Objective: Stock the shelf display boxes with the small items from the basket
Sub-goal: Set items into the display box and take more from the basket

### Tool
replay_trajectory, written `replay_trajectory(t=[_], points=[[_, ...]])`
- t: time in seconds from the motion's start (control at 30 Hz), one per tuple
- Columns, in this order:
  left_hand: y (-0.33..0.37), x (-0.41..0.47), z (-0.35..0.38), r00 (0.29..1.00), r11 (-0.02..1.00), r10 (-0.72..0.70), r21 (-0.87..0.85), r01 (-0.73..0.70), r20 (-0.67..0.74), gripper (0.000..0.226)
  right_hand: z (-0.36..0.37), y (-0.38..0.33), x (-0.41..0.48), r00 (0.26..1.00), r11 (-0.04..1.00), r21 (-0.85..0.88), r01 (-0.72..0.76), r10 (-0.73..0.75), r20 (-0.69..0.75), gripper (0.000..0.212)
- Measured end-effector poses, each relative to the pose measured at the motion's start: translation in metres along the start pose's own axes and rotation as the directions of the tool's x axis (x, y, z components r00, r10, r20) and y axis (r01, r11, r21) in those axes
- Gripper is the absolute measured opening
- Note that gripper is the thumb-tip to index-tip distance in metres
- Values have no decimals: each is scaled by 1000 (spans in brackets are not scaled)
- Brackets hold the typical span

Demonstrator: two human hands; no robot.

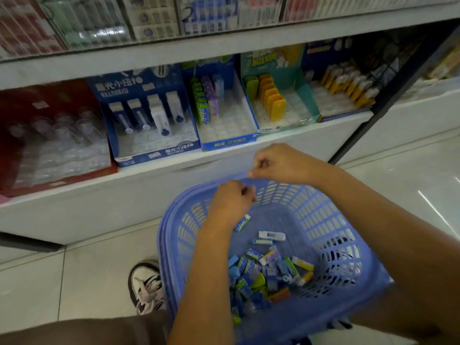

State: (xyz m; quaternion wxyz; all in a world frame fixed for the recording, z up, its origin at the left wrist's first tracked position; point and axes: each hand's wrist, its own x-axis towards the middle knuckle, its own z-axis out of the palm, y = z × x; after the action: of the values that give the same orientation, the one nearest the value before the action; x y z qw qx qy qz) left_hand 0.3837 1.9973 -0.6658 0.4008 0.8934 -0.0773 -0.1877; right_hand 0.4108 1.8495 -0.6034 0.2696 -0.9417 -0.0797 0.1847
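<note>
Hovering at the far rim of the blue basket [348, 220], my left hand [232, 199] and right hand [276, 163] both show curled fingers; whether they pinch anything I cannot tell. Small items [263, 272] lie heaped on the basket floor toward its near side. Display boxes [159, 153] stand along the shelf [323, 130] front edge, beyond the basket.

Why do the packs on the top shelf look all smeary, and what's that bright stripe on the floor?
Head view: the top-shelf packs are smeared by blur near the frame's edge; the stripe is glare off the shiny floor; the small items in the basket look sharper.
</note>
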Motion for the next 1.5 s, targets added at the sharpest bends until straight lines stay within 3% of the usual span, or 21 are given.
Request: replay_trajectory(t=[0.07,0.13,0.2,0.3,0.37,0.43,0.57,0.73,0.8,0.83,0.9,0.93,1.0,1.03,1.17,1.27,1.4,1.5], points=[[-20,-2,27,963,978,-108,203,57,248,23,32,25,-16,961,992,-56,-117,127,245,29],[-43,-14,54,856,926,-232,373,50,462,14,67,52,-25,851,962,-149,-229,272,449,27],[-63,-31,77,738,885,-322,465,12,594,10,101,79,-34,751,927,-253,-278,374,543,23],[-85,-50,100,625,857,-412,516,17,663,39,138,109,-52,670,907,-329,-264,417,614,10],[-93,-54,107,601,839,-450,544,30,661,72,152,121,-55,677,926,-306,-221,371,636,36],[-96,-53,107,606,839,-446,543,27,659,80,163,133,-52,703,926,-308,-218,368,609,40],[-98,-48,107,603,854,-454,514,83,657,74,188,147,-46,725,906,-347,-242,406,556,25],[-99,-43,109,601,862,-453,495,107,659,66,204,155,-41,757,901,-311,-304,426,496,60],[-98,-42,108,602,860,-448,504,87,661,58,207,156,-39,743,904,-292,-311,423,518,61],[-97,-41,108,608,862,-439,502,77,661,49,208,156,-39,734,904,-292,-312,425,530,52],[-98,-41,110,661,872,-423,478,110,620,16,210,156,-42,712,890,-341,-301,448,541,30],[-99,-41,113,706,877,-416,458,145,574,13,211,156,-42,702,879,-372,-297,465,539,33],[-96,-41,115,779,898,-390,391,203,491,20,210,154,-44,697,877,-410,-251,457,552,40],[-92,-40,114,797,912,-375,343,226,472,11,209,153,-44,698,879,-417,-233,450,558,37],[-80,-31,115,817,945,-314,246,218,484,34,188,143,-40,733,907,-388,-161,373,568,32],[-68,-24,114,842,969,-242,162,186,482,11,155,126,-32,767,945,-245,-215,319,556,44],[-50,-16,99,836,973,-187,-21,231,517,26,100,100,-28,790,952,-28,-303,268,552,36],[-30,-12,74,823,894,-161,-273,356,545,14,64,85,-28,871,947,137,-292,204,447,33]])
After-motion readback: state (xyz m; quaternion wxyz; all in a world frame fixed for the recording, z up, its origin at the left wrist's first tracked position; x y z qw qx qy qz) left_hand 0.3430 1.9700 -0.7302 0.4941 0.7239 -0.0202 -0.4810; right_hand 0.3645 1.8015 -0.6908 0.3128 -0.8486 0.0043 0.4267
